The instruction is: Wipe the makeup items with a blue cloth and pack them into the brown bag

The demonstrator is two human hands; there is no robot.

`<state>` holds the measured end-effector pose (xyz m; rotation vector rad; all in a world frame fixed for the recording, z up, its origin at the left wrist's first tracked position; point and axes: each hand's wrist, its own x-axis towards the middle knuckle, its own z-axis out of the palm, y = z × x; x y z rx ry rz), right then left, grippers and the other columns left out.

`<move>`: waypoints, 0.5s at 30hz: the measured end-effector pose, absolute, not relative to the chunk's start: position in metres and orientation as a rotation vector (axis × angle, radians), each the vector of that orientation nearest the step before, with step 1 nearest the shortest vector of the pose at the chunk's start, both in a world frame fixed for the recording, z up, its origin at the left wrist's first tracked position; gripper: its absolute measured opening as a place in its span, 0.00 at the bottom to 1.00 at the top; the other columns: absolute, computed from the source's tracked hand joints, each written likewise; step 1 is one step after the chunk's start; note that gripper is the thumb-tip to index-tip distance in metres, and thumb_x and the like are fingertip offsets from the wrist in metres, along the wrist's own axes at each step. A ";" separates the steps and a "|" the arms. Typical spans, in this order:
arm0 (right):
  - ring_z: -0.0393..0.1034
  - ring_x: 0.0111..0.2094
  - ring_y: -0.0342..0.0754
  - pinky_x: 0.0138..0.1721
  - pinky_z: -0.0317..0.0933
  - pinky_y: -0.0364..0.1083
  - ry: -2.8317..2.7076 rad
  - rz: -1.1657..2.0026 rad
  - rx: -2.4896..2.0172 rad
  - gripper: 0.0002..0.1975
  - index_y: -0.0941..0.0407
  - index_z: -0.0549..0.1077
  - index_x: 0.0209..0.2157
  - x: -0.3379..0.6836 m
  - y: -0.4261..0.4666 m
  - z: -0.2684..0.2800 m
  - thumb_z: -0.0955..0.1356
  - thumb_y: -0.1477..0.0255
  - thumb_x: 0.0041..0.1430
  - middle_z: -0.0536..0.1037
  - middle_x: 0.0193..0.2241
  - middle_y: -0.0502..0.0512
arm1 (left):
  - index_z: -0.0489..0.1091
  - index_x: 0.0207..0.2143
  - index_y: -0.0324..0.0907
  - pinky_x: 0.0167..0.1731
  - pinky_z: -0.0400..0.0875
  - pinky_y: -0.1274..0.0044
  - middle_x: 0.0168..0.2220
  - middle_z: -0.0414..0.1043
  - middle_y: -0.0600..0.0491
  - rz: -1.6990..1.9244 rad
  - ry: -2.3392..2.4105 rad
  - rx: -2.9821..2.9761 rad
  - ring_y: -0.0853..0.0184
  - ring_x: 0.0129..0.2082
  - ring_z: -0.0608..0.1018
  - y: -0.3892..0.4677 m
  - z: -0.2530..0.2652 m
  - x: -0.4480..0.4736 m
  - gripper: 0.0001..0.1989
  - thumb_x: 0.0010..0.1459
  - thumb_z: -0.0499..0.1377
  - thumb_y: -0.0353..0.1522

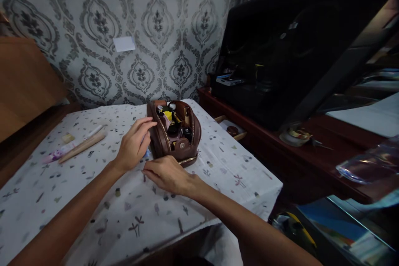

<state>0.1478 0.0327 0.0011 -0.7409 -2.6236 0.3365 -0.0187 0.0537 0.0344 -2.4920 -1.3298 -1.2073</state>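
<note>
On this bench (149,212), your left hand (137,143) is loosely spread, right hand (170,174) unclear; hold the bag (158,139), probably soft, by its sides.

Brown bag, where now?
Head view, just left of center: the brown bag sits open on the patterned cloth, right of the left hand, beyond the right hand.

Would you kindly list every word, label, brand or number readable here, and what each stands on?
No text can be read.
Black item in the brown bag: any marking is too small to read.
Purple-and-white item: any lettering is too blurred.
</note>
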 end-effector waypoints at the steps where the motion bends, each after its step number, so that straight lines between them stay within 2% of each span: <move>1: 0.72 0.30 0.46 0.30 0.49 0.44 -2.642 0.348 -0.751 0.11 0.57 0.75 0.35 0.143 0.033 0.000 0.64 0.70 0.71 0.81 0.31 0.54 | 0.70 0.53 0.42 0.61 0.67 0.68 0.57 0.70 0.45 -1.208 -1.366 -2.472 0.62 0.59 0.72 0.051 0.028 -0.024 0.18 0.69 0.45 0.31; 7: 0.70 0.29 0.45 0.31 0.48 0.44 -2.688 0.532 -0.798 0.10 0.57 0.77 0.34 0.108 0.035 -0.014 0.65 0.72 0.69 0.79 0.28 0.54 | 0.72 0.48 0.42 0.56 0.69 0.70 0.51 0.71 0.47 -1.046 -1.648 -2.406 0.63 0.54 0.73 0.050 -0.015 -0.069 0.17 0.63 0.47 0.26; 10: 0.66 0.27 0.45 0.31 0.47 0.44 -2.577 0.735 -0.824 0.09 0.57 0.77 0.30 0.087 0.038 -0.025 0.67 0.74 0.66 0.77 0.25 0.53 | 0.73 0.48 0.42 0.55 0.70 0.70 0.50 0.72 0.48 -0.922 -1.829 -2.287 0.62 0.53 0.74 0.053 -0.032 -0.098 0.18 0.61 0.48 0.25; 15: 0.63 0.24 0.43 0.29 0.50 0.42 -2.398 0.955 -0.816 0.10 0.58 0.75 0.27 0.057 0.047 -0.047 0.66 0.76 0.63 0.73 0.21 0.49 | 0.72 0.50 0.42 0.58 0.68 0.67 0.53 0.72 0.47 -0.750 -2.113 -1.972 0.59 0.57 0.71 0.055 -0.039 -0.150 0.19 0.61 0.49 0.24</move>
